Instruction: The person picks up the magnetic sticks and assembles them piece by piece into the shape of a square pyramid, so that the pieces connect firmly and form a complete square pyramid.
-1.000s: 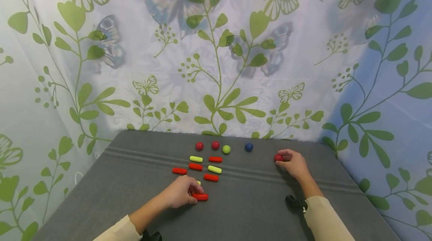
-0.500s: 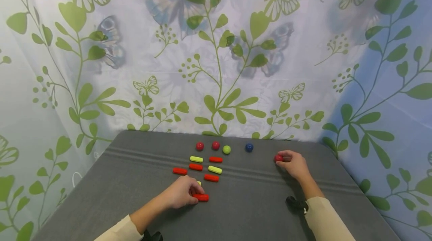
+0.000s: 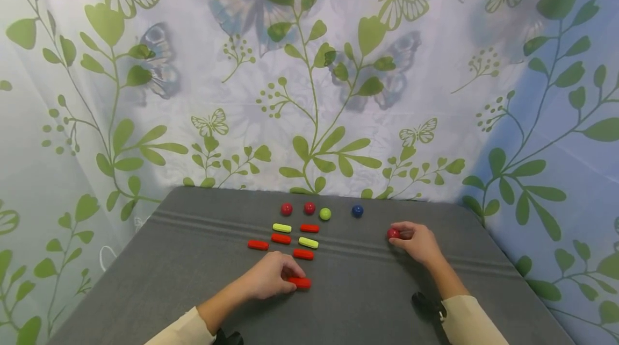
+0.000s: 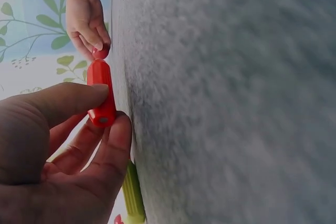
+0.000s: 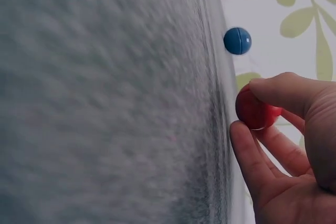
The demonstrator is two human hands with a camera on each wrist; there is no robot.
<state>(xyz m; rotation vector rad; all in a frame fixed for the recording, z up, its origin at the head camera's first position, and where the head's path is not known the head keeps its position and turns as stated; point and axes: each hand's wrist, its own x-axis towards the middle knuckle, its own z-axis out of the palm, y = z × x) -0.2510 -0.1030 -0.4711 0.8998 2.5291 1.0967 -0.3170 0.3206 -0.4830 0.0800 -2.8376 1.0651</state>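
Note:
Low in the middle of the head view, my left hand [image 3: 271, 275] pinches a short red stick [image 3: 301, 283] by its left end. In the left wrist view the red stick [image 4: 100, 90] has ribbed sides and a small grey dot on its end, held between thumb and fingers. At the right, my right hand [image 3: 419, 242] holds a red ball [image 3: 393, 233] by thumb and fingertips. The right wrist view shows this red ball [image 5: 256, 107] as glossy, close to the tabletop. Whether either piece touches the table, I cannot tell.
Several red sticks [image 3: 281, 238] and yellow sticks [image 3: 308, 243] lie on the grey table [image 3: 358, 302] beyond my left hand. Two red balls [image 3: 287, 209], a green ball [image 3: 325, 214] and a blue ball [image 3: 357, 211] sit near its back edge. A leaf-printed curtain [image 3: 333, 92] stands behind.
My left hand has moved right with the red stick, hiding the yellow stick end that showed beside it. My right hand has brought the red ball slightly left and nearer.

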